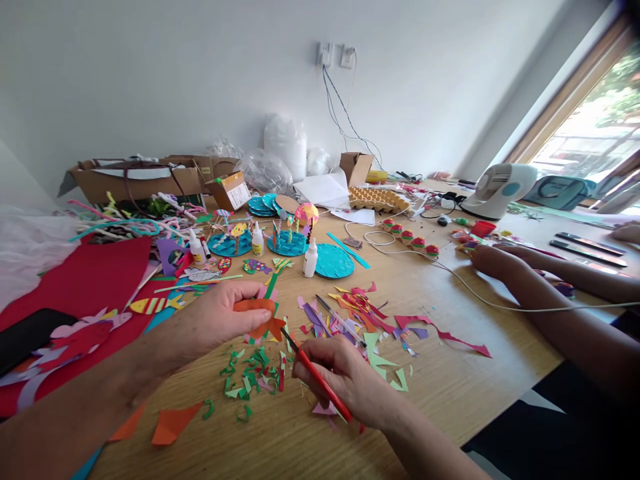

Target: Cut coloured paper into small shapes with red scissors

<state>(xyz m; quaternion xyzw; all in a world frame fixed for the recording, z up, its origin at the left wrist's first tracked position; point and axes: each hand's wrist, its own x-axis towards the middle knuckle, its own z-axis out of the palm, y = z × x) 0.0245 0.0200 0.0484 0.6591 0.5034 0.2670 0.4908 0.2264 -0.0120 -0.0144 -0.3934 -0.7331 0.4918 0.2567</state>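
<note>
Between the thumb and fingers of my left hand (235, 310) is a piece of orange paper (260, 328), with a green strip (273, 285) showing behind it. My right hand (345, 377) grips a pair of scissors (327, 390) with red handles. The dark blades touch the edge of the orange paper. Green paper scraps (255, 370) lie on the table below my hands. Red, purple and yellow offcuts (355, 310) spread beyond my right hand, with a pen (343, 321) among them.
Glue bottles (310, 259) stand near blue painted discs (334, 261). Red paper (107, 280) and paper fish (155, 305) lie at left. A white cable (460, 283) crosses the table. At right, another person's arms (540, 300) reach in near a white fan (503, 191).
</note>
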